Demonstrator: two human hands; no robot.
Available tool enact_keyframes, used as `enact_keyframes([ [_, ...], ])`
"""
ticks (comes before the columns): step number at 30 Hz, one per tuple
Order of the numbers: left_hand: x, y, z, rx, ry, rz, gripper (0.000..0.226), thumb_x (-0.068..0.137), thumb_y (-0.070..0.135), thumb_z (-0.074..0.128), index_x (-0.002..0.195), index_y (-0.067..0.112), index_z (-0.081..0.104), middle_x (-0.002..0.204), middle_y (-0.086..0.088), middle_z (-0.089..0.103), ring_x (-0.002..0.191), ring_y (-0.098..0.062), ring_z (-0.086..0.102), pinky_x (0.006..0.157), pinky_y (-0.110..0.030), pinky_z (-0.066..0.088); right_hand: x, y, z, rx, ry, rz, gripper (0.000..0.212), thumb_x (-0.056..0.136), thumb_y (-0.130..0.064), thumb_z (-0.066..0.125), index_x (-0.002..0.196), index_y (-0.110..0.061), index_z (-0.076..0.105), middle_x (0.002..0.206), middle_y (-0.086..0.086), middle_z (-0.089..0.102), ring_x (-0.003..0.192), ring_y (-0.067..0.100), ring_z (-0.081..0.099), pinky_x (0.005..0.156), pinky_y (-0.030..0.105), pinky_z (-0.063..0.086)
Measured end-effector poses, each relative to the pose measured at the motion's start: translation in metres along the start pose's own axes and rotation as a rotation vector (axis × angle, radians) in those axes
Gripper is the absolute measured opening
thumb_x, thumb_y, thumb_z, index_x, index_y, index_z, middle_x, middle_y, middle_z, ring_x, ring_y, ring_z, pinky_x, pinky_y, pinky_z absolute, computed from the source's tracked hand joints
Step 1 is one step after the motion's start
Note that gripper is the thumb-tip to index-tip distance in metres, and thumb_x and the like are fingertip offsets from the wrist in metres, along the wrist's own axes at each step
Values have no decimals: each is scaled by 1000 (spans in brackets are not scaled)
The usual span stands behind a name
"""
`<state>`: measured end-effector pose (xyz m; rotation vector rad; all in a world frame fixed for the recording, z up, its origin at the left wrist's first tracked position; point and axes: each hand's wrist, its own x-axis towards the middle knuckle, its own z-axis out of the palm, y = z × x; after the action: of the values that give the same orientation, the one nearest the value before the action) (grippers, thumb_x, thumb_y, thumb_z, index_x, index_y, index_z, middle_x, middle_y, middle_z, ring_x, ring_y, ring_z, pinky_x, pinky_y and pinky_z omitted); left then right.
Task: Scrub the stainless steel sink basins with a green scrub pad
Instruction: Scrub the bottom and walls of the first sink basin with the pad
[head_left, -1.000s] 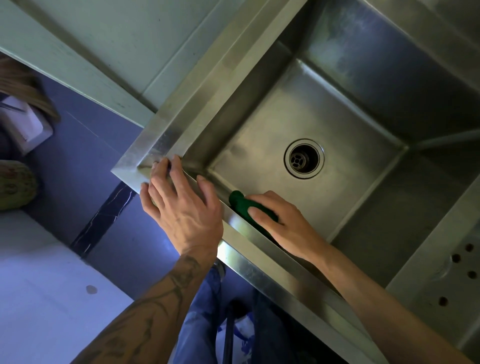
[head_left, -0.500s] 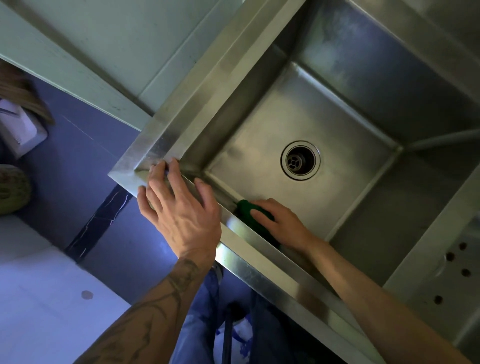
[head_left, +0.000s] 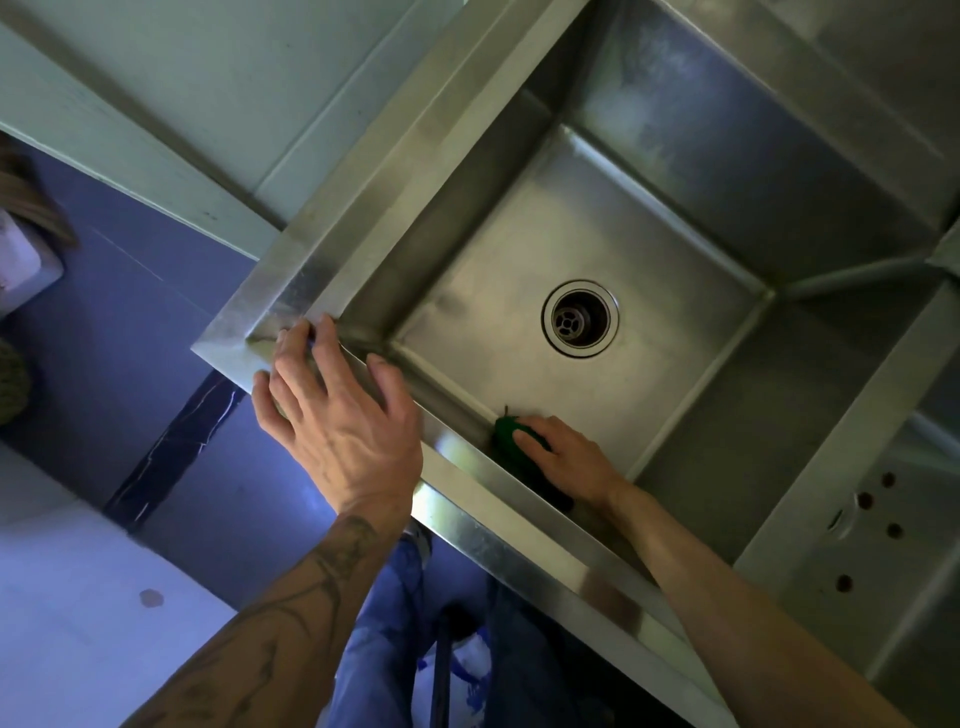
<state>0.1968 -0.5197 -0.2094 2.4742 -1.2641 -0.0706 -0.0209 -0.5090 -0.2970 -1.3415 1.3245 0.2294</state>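
Your right hand (head_left: 563, 457) is down inside the stainless steel sink basin (head_left: 665, 395), clamped on the green scrub pad (head_left: 505, 435). The thumb lies across the pad's top and the fingers bend over its far side. It presses the pad into the seam where the basin floor meets the near wall, at about 7 o'clock from the drain (head_left: 580, 318). Only the pad's left end shows, and the rest sits under your palm.

Your left hand (head_left: 337, 415) lies flat with its fingers spread apart, holding nothing. It rests on the corner of the sink rim (head_left: 519, 551), at about 8 o'clock from the drain, with the thumb tip over the rim's inner edge. The two hands are near each other but do not touch.

At 4 o'clock from the drain, a steel panel (head_left: 831, 551) with round holes adjoins the basin. Your blue jeans (head_left: 379, 654) show below the rim at 6 o'clock.
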Motion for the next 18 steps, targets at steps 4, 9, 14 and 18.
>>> enact_keyframes([
  [4,1,1,-1,1,4,5,49,100,25,56,145,7,60,148,-17,55,137,-35,52,126,-56,26,-28,-3,1,100,140,-154,39,104,-64,39,134,-47,57,123,-20,61,113,0,61,95,19,47],
  [9,0,2,-1,-2,1,-2,49,99,23,58,145,7,60,148,-17,55,137,-36,52,125,-57,27,-22,0,1,78,98,-124,39,110,-51,38,140,-35,56,125,-11,60,116,9,60,94,23,44],
  [14,1,1,-1,-13,5,0,49,100,23,57,146,7,59,149,-17,54,137,-35,50,126,-57,25,-29,-1,0,54,78,-45,35,111,-51,34,132,-38,59,117,-14,60,106,7,62,84,21,41],
  [18,1,1,0,-8,8,1,48,100,22,57,145,7,60,148,-18,55,137,-35,50,126,-57,26,-65,1,0,202,230,-254,35,110,-56,31,122,-41,61,108,-15,63,102,7,65,81,12,45],
])
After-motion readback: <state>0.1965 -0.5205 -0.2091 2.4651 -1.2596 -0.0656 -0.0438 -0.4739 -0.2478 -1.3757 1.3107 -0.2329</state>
